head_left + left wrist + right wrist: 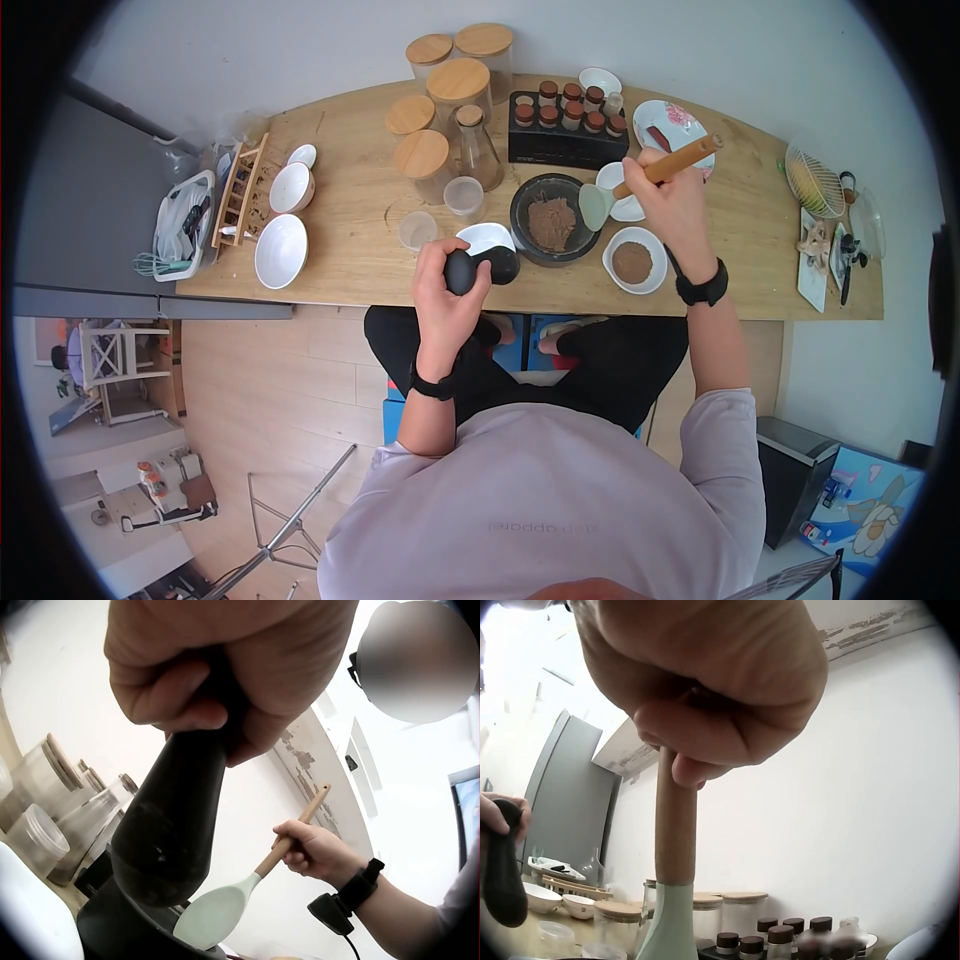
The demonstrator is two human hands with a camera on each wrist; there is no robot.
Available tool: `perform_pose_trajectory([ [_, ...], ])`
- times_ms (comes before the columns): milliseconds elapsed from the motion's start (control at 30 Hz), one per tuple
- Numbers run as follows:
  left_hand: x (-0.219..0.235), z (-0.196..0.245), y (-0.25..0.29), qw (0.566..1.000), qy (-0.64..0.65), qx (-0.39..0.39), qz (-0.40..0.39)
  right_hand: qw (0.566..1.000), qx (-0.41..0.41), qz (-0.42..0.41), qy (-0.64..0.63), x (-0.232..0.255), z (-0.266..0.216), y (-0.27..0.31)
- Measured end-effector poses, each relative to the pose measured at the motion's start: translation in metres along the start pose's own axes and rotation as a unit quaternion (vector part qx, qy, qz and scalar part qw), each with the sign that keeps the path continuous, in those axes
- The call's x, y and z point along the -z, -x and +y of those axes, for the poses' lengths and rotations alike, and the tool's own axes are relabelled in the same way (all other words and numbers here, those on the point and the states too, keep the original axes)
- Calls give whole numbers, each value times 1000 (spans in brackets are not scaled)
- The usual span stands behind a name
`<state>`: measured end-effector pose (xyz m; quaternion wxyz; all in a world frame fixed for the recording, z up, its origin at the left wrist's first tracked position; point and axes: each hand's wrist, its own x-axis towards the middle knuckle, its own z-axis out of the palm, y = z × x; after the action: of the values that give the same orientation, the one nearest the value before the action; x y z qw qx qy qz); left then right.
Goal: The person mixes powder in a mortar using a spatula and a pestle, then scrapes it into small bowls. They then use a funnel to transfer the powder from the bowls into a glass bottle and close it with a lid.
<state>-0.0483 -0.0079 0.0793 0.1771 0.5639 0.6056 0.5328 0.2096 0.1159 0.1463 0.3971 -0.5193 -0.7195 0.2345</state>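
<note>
My left hand (pixel 445 300) grips the narrow end of a black pestle (pixel 176 817), its fat end hanging down near the mortar's left side. With fingers curled round the wooden handle, my right hand (pixel 675 212) holds a spoon (pixel 676 825). The spoon's pale green head (pixel 596 208) overlaps the right rim of the dark mortar (pixel 518 226) in the head view. Brown powder (pixel 551 222) covers part of the mortar's bottom. Right of the mortar, a white bowl (pixel 634 234) contains more brown powder. A white dish (pixel 486 236) lies partly hidden behind the left hand and pestle.
Behind the mortar stands a black rack (pixel 560 148) of small spice jars. Wooden-lidded glass jars (pixel 458 82) and a glass bottle (pixel 478 155) are back left. Two clear cups (pixel 464 200) sit nearby. White bowls (pixel 281 251) line the left; a wire basket (pixel 814 180) is far right.
</note>
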Motion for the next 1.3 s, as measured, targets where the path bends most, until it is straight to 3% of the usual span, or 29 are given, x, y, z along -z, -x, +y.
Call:
perform_pose_trajectory([
  [100,-2,3,1,1000,7,-3,-4,999,15,11,31,-8,13,3],
  [200,2,3,5,1000,9,4,-8,995,-85,-11,-56,-16,18,0],
  [400,5,8,7,999,-4,33,-8,983,-32,-79,-161,-30,3,-1],
  [533,5,8,8,999,-6,34,-6,982,55,-154,-93,-15,-3,4],
  [667,4,8,8,999,-4,32,-9,978,-48,-160,-121,0,-9,1],
  [767,2,8,9,999,-3,34,-15,988,45,-122,-85,-13,-8,5],
  [900,5,11,9,999,-8,32,-13,958,146,-226,-99,-9,-6,7],
  [1000,5,7,9,999,-2,41,-11,949,132,-271,-94,9,2,3],
  [1133,4,6,8,999,-4,39,-11,960,50,-245,-124,19,2,1],
  [1233,3,8,8,999,-4,33,-16,954,123,-239,-135,8,9,2],
  [1300,4,9,8,999,-5,34,-16,943,121,-273,-149,14,17,-2],
])
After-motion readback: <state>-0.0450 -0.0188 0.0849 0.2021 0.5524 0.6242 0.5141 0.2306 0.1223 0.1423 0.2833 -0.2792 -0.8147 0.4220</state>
